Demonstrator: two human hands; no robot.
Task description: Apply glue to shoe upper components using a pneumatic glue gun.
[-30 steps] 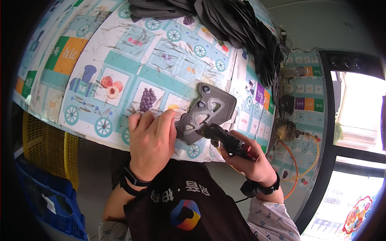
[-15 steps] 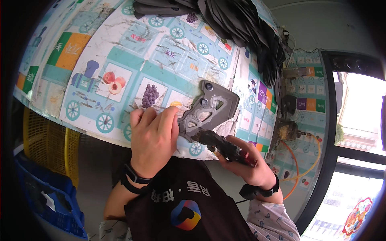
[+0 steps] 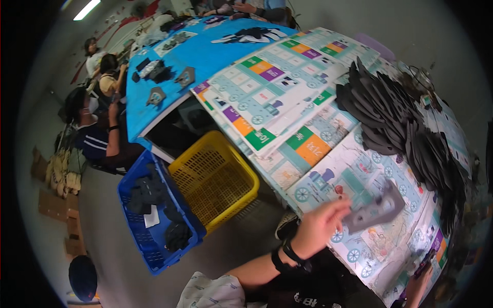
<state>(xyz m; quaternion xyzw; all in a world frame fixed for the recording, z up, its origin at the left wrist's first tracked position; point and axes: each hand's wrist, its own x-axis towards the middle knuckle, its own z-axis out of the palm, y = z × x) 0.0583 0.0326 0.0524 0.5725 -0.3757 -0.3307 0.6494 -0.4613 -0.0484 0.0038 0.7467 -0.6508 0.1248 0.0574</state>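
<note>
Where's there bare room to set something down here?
Widest is the printed table between the blue table and the dark pile. The blue table also has room between its two grey plates and the black-and-white pile. Crowded: under the dark pile, around the left hand and blurred grey piece, and the blue basket of dark pieces.

The grey piece (image 3: 381,213) looks matt, crate (image 3: 232,206) plastic.

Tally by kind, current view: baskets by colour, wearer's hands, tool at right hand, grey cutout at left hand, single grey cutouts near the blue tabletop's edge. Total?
Blue basket: 1
Yellow basket: 1
Hands, left and right: 2
Dark tool: 1
Grey cutout at left hand: 1
Single cutouts on blue tabletop: 2
Total: 8
</note>
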